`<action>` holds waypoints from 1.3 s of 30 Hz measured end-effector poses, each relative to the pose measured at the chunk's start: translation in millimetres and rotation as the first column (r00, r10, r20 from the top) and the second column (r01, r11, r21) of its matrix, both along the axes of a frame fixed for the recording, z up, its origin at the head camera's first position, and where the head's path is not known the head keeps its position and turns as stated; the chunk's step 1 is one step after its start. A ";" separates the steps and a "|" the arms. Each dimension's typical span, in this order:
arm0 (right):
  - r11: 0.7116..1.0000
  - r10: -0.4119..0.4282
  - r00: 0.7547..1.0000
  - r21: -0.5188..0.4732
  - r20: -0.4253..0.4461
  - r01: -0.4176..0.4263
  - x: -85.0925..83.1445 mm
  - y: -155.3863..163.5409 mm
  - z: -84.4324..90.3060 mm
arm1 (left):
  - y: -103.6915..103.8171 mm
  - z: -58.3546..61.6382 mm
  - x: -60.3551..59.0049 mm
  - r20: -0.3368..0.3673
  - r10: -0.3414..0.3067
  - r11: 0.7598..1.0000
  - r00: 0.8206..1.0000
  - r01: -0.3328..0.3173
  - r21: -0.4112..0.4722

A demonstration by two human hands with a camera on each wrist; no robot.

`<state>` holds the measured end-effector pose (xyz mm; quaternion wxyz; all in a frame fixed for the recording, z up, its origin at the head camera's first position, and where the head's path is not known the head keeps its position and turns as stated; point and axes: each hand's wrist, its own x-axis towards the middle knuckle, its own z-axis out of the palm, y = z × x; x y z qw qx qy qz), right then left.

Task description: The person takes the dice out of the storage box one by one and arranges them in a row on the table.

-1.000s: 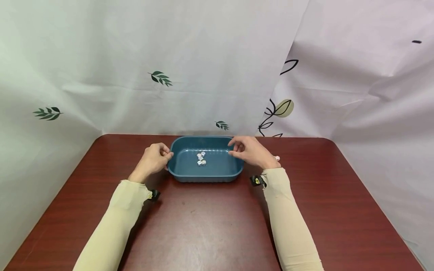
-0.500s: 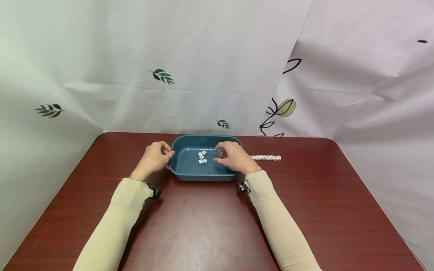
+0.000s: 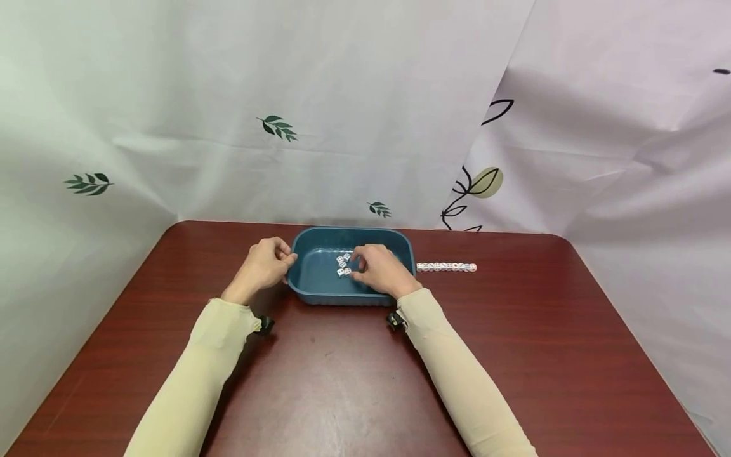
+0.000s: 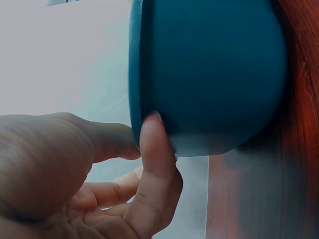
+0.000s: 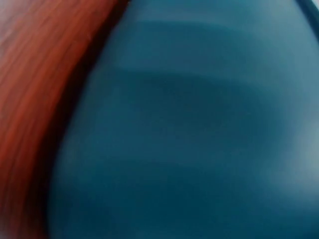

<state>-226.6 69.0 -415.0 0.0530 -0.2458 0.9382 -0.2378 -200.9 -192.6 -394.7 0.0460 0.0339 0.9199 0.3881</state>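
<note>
A blue rectangular tub (image 3: 311, 279) stands toward the back of the table, several white dice (image 3: 341, 261) clustered on its floor. My left hand (image 3: 264, 263) pinches the tub's left rim; the left wrist view shows thumb and fingertip on either side of the rim (image 4: 135, 74). Inside the tub, my right hand (image 3: 381, 270) reaches over the front right wall, thumb and fingers parted and slightly bent, fingertips right beside the dice. Nothing shows between those fingers. In the right wrist view only the tub's outer wall (image 5: 189, 124) fills the picture, hiding the hand.
A straight row of dice (image 3: 447, 267) lies on the dark red table (image 3: 342, 381) just right of the tub. White cloth (image 3: 342, 95) with leaf prints hangs behind and at the sides of the table.
My right hand has moved left from the tub's right side to the dice inside, uncovering the row of dice on the table. My left hand keeps its grip on the rim.
</note>
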 end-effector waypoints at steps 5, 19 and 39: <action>0.998 0.017 1.000 0.059 -0.008 -0.017 1.3 -2.9 -2.3 | 0.7 0.4 1.6 0.006 0.007 1.000 1.000 -0.007 0.002; 0.993 0.079 0.997 0.090 0.005 -0.079 -2.2 -5.0 -7.2 | 1.5 1.5 1.1 0.013 0.016 1.000 1.000 -0.016 0.002; 0.993 0.089 0.996 0.076 0.006 -0.089 -5.0 6.5 0.6 | 1.8 2.0 0.3 0.014 0.020 1.000 1.000 -0.020 0.001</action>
